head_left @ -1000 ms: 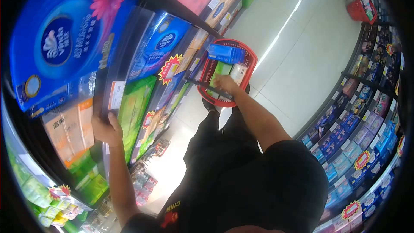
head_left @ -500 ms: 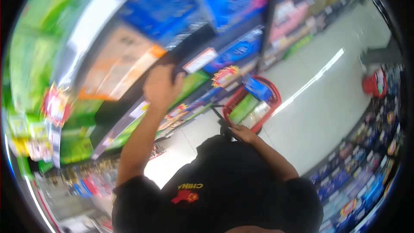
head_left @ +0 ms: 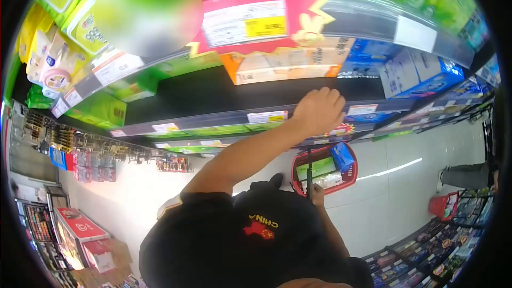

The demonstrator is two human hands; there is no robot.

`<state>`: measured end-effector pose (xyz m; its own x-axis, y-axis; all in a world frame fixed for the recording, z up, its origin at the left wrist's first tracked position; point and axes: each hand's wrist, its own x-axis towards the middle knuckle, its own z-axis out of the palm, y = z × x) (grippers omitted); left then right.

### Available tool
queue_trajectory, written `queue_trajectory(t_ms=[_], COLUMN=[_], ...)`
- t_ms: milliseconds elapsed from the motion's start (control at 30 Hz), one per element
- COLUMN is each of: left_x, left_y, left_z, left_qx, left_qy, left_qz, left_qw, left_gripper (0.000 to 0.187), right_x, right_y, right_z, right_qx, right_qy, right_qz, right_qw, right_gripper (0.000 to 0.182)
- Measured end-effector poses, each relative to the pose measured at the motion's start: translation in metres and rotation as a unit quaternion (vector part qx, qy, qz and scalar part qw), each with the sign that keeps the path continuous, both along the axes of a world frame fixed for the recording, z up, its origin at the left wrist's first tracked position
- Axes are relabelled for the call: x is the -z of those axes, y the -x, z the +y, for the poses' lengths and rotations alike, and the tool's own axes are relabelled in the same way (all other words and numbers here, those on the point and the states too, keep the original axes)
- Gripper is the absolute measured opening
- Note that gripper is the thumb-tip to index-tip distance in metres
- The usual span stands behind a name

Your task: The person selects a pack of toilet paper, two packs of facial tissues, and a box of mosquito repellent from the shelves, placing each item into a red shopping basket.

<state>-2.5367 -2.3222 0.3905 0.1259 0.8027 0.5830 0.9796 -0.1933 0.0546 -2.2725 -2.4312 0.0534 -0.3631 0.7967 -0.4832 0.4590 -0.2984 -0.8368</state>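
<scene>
My left hand (head_left: 320, 111) reaches over the front edge of a dark shelf (head_left: 192, 96). Its fingers are slightly bent and apart, and nothing shows in them. Beyond it stand orange-and-white packs (head_left: 288, 64), with a blue-and-white box (head_left: 416, 74) to the right. My right hand (head_left: 317, 194) is closed round the black handle (head_left: 309, 173) of a red shopping basket (head_left: 349, 180). Inside the basket lie a green pack (head_left: 320, 168), a blue pack (head_left: 342, 156) and a whitish, clear-wrapped pack (head_left: 326, 181).
A red starburst price sign (head_left: 250, 13) hangs from the upper shelf. Green packs (head_left: 98, 111) stand at left. Another red basket (head_left: 444, 205) is on the floor at right, near a person's leg (head_left: 464, 175). Cartons (head_left: 82, 229) stand lower left.
My view has turned and is sharper, with the shelf now straight across the top. My left hand has shifted right along the shelf front. My right hand still grips the basket handle.
</scene>
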Motion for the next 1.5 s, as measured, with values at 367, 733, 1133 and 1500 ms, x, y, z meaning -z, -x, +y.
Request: queue_trajectory(t_ms=[367, 733, 1133, 1500], left_x=[0.003, 0.014, 0.017, -0.042], left_y=[0.004, -0.003, -0.011, -0.020], left_z=[-0.002, -0.004, -0.002, -0.011], left_qx=[0.029, -0.027, -0.054, -0.096], left_qy=[0.012, 0.001, -0.076, 0.252], left_qz=[-0.023, 0.005, -0.024, -0.081], left_qw=[0.999, 1.000, 0.995, 0.960], left_gripper=[0.029, 0.026, 0.031, 0.033], right_x=[0.007, 0.015, -0.002, 0.035], right_y=[0.026, 0.044, 0.025, -0.062], right_z=[-0.029, -0.009, 0.044, 0.096], right_qx=[0.064, -0.027, -0.092, 0.050], right_qy=[-0.050, -0.111, 0.059, 0.273], right_qz=[-0.036, -0.033, -0.010, 0.134], right_qw=[0.996, 0.993, 0.994, 0.951], right_gripper=[0.047, 0.050, 0.044, 0.032])
